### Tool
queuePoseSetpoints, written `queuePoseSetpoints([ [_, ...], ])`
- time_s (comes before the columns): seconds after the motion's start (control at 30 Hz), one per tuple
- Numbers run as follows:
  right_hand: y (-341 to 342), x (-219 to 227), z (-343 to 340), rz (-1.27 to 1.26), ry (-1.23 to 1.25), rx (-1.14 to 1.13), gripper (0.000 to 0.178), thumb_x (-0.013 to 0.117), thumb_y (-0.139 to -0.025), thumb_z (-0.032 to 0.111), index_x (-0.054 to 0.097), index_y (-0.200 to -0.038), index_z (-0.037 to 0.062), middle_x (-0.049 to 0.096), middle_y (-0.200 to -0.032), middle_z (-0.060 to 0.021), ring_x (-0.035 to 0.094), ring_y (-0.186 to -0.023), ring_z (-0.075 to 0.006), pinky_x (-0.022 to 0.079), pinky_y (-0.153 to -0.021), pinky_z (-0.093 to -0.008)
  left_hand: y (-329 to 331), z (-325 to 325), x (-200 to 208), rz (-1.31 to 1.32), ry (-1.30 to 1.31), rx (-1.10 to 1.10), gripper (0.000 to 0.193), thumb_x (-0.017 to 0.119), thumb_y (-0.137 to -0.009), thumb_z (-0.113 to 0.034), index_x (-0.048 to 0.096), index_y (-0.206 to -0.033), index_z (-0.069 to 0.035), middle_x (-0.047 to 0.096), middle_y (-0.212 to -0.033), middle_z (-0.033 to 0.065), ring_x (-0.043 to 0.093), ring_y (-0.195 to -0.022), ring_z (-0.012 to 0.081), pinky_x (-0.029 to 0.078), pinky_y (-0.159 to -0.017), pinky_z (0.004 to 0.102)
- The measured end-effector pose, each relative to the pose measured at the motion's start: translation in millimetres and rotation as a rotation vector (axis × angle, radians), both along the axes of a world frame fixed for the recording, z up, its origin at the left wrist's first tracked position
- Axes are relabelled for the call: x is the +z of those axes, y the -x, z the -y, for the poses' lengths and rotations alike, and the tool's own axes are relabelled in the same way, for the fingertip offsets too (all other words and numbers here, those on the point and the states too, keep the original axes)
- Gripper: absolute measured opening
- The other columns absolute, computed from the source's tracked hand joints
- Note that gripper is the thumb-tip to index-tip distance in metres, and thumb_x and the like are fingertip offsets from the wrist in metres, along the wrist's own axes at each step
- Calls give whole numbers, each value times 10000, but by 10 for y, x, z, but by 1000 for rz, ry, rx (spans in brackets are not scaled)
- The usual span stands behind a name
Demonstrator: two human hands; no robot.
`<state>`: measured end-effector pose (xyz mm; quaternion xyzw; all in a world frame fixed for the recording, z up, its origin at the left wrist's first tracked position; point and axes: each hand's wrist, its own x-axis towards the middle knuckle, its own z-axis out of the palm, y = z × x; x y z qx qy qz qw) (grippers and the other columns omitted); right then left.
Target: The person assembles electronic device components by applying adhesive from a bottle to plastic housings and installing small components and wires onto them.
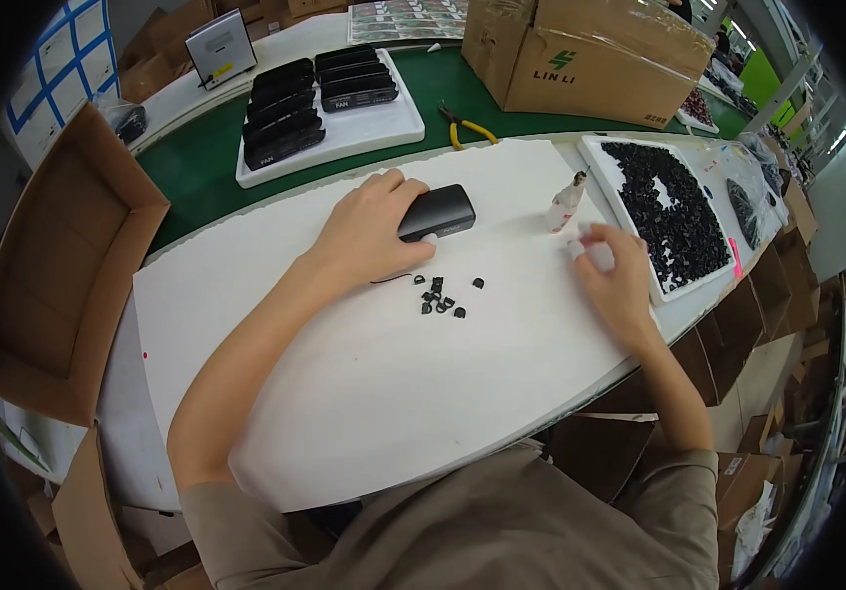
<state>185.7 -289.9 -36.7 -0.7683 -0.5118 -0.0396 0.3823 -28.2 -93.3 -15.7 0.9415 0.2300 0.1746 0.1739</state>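
Observation:
My left hand (369, 228) is closed round a smooth black plastic casing (450, 208), keeping it on the white work sheet. White covers show on some fingertips. Just below the casing lies a loose group of small black plastic pieces (439, 302), with one piece (479, 283) a little apart. My right hand (617, 280) hovers over the sheet's right side, its fingers curled in toward the thumb. Its fingertips are slightly blurred, and anything between them is too small to make out. A small white dropper bottle (566, 204) stands upright just beyond it.
A white tray (595, 162) of many small black pieces lies at right. At back left, a white foam tray (398, 128) bears several black casings. Yellow-handled pliers (467, 128) lie near a large cardboard box (590, 64). An open carton (69, 265) stands at left.

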Motion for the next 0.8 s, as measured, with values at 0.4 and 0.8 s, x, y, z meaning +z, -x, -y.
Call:
queuePoseSetpoints([
  [0.4,451,251,-475,-10,329,776,247,530,-697,-74,602,-925,-17,535,-865,-127,568,-756,-287,467,-684,-353,62,17,-243,348,210,8,504,681,-686,-197,543,-1143,-37,567,-935,112,533,-817,217,448,-732,309],
  [0.8,426,411,-682,-48,570,720,154,565,-696,-33,575,-848,-60,588,-777,-155,585,-686,-269,474,-646,-333,264,-228,130,221,1249,75,521,544,-821,-346,425,-1243,-63,500,-1127,145,628,-753,218,555,-571,323],
])
